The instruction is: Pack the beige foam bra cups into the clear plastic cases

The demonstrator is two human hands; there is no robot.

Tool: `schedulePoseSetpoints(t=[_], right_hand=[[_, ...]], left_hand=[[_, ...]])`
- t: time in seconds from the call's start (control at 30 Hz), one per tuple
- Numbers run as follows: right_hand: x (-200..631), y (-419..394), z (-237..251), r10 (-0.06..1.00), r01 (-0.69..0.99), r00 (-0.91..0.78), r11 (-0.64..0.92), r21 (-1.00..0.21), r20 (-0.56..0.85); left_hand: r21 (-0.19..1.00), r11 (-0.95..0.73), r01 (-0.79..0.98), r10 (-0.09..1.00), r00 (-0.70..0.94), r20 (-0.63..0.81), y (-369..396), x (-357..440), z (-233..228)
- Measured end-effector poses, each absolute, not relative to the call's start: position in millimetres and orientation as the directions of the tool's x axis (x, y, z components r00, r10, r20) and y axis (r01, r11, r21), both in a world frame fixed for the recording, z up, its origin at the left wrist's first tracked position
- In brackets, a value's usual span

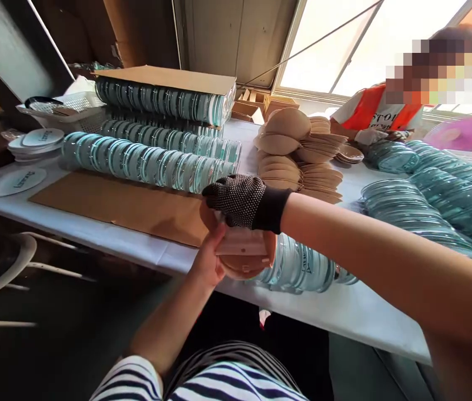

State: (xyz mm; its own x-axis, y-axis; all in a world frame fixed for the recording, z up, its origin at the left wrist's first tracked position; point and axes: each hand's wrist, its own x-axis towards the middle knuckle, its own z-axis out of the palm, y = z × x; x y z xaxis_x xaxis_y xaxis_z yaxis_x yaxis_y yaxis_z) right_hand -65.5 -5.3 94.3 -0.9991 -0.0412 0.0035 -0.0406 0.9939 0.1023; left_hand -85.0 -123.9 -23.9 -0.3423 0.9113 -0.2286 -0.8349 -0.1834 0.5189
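In the head view a round glass piece (244,245) with brown cardboard on it is held between my two hands over the table's front edge. My bare left hand (209,259) grips its left side, the thumb on top. My right hand (239,201), in a black glove with white dots, is closed on the far rim; its fingertips are partly hidden. Just right of it, a row of clear glass pieces (302,264) stands on edge. Beyond my hands lie stacks of brown cardboard rounds (283,133).
Rows of glass pieces (135,159) stand at the left, beside a flat cardboard sheet (114,203). More glass rows (448,206) fill the right side. White printed discs (41,138) and a white basket (68,114) sit far left. A co-worker in an orange vest (369,108) handles something across the table.
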Motion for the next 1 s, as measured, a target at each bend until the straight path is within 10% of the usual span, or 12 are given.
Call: schedulePoseSetpoints(t=[0.1, 0.2, 0.3, 0.4, 0.67, 1.0], right_hand=[[-45.7, 2.2, 109.5, -0.001, -0.001, -1.0, 1.0, 0.01, -0.024], [-7.7, 7.2, 125.6, 0.008, -0.066, -0.965, 0.96, -0.272, 0.261], [35.9, -2.5, 109.7, 0.27, -0.265, -0.784, 0.669, -0.694, 0.559], [59.8, -23.5, 61.9, 0.469, -0.285, -0.752, 0.403, -0.87, 0.463], [46.8, -49.6, 24.0, 0.676, -0.141, -0.552, 0.501, -0.854, 0.488], [50.9, -37.8, 5.4, 0.665, -0.052, -0.388, 0.676, -0.735, 0.638]], left_hand=[[0.531, -0.209, -0.821, 0.896, -0.379, -0.233, -125.1, -79.0, -19.0], [0.53, -0.339, -0.777, 0.837, -0.506, -0.208, -126.1, -78.6, -9.5], [0.475, -0.453, -0.754, 0.801, -0.578, -0.155, -125.9, -77.2, 0.4], [0.441, -0.486, -0.755, 0.799, -0.588, -0.127, -118.7, -64.8, 4.7], [0.566, -0.64, -0.521, 0.599, -0.799, -0.058, -89.2, -23.1, -10.7], [0.55, -0.578, -0.603, 0.704, -0.709, -0.039, -92.4, -20.8, 3.3]])
